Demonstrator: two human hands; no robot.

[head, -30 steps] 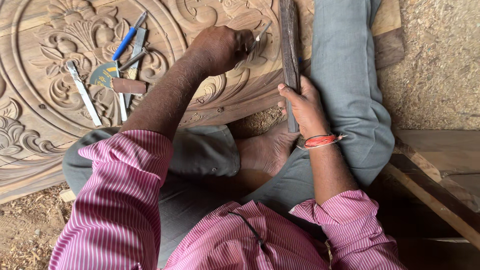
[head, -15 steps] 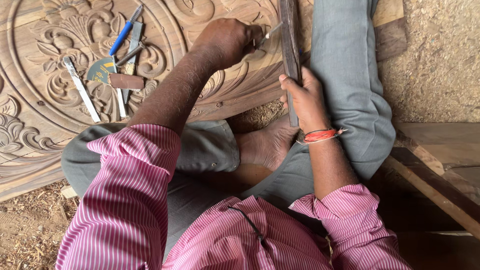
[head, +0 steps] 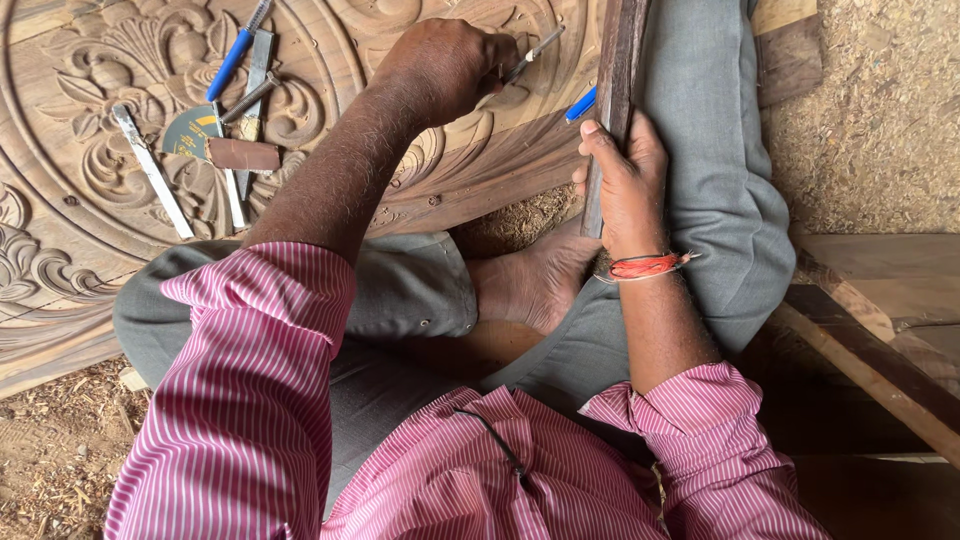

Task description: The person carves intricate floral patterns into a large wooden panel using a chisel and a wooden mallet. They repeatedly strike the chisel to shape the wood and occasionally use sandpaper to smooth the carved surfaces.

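My left hand is closed around a thin metal chisel, whose tip rests on the carved wooden panel near its ornate round border. My right hand grips a long dark wooden baton held upright beside my grey trouser leg. A short blue handle pokes out just left of the baton by my right fingers. A red thread band sits on my right wrist.
Several loose tools lie on the panel at the upper left: a blue-handled tool, a flat metal blade, a brown block. My bare foot rests between my knees. Sawdust-covered ground and wooden planks lie to the right.
Both hands have shifted slightly up the panel. The baton in my right hand now stands closer to the chisel.
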